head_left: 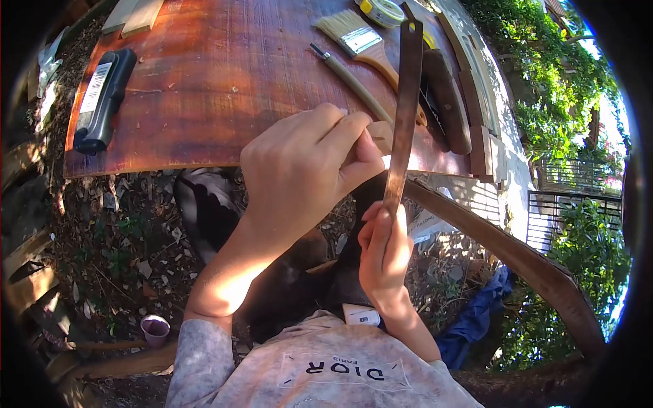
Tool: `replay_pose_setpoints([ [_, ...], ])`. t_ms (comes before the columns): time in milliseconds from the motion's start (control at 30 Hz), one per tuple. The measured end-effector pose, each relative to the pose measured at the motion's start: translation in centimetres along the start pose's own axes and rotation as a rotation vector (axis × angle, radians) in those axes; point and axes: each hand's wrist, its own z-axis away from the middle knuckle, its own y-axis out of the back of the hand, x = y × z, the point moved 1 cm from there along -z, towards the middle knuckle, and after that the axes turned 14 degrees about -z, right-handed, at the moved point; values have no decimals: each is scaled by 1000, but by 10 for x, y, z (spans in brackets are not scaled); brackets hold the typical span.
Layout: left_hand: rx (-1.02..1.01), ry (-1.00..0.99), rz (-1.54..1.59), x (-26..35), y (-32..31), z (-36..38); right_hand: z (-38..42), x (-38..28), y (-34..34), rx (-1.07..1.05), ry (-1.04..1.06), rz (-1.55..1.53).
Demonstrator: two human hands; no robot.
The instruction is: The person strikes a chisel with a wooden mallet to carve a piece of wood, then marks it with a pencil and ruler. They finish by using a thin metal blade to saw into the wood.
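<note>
My right hand (386,255) grips the lower end of a long, flat, brownish metal strip (407,102), held nearly upright, with a hole at its top. My left hand (303,160) is closed just left of the strip, over the near edge of the reddish-brown table (224,75). A small pale wooden piece (381,136) shows beside its fingertips; whether the fingers hold it is unclear. Behind the strip lie a paintbrush (359,42), a thin rod-like tool (354,83) and a tool with a dark wooden handle (447,102).
A black tool with a barcode label (103,102) lies at the table's left. A yellow tape measure (383,12) sits at the back. Wooden strips (481,129) line the right edge. A curved wooden beam (510,251), blue cloth (476,316) and purple cup (155,329) are nearer me.
</note>
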Motion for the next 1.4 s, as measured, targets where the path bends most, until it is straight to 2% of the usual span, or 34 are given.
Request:
replay_pose_setpoints([
  [100, 12, 8, -4, 2, -2, 0, -25, -16, -9, -11, 65, -30],
  [133, 7, 15, -8, 2, -1, 0, -22, -5, -12, 3, 93, -61],
  [200, -10, 18, -7, 1, 2, -1, 10, 36, -10, 100, 0, -109],
  [267, 1, 11, -4, 0, 0, -3, 28, 49, -8, 154, 56, -70],
  [367, -3, -5, 11, 1, -1, 2, -16, -4, -6, -10, 24, -50],
  [400, 6, -1, 7, 0, -2, 2, -29, -20, -12, -6, -7, -72],
  [467, 4, 3, 3, 2, -1, 1, -25, 1, -16, 22, 107, -58],
  [533, -2, 11, -7, 1, 0, 0, 9, 33, -11, 72, 10, -79],
  [567, 3, 5, -3, 0, 0, -2, 20, 37, -10, 86, 34, -74],
  [600, 3, 0, 0, -1, 0, -3, 25, 38, -9, 100, 52, -71],
  [667, -22, -7, 16, 1, 1, 2, -2, 8, -9, -27, 114, -45],
  [733, -17, -4, 23, 1, 1, 0, -31, -16, -18, 7, 102, -54],
  [800, -35, 6, 8, 2, 4, 1, -23, 4, -17, 24, 215, -30],
  [867, -6, 13, -2, 2, 1, -1, 10, 33, -8, 47, 76, -27],
  [933, 34, 16, -9, 2, -3, -1, 21, 31, -14, 115, 38, -89],
  [1033, -53, 0, 74, 1, 5, -1, -19, -2, -14, -25, 70, -181],
  [1133, -64, 25, 59, 2, 6, -1, -24, 11, -15, -33, 243, -105],
  [1200, -42, 32, 48, 3, 5, -1, 4, 35, -8, 1, 89, -65],
  [1267, -31, 33, 32, 2, 5, -1, 20, 40, -10, 41, 66, -119],
  [1333, -52, 20, 32, 2, 6, -1, 0, 26, -8, -56, 68, -219],
  [1400, -60, 33, 39, 3, 8, -2, -27, -2, -17, -58, 99, -262],
])
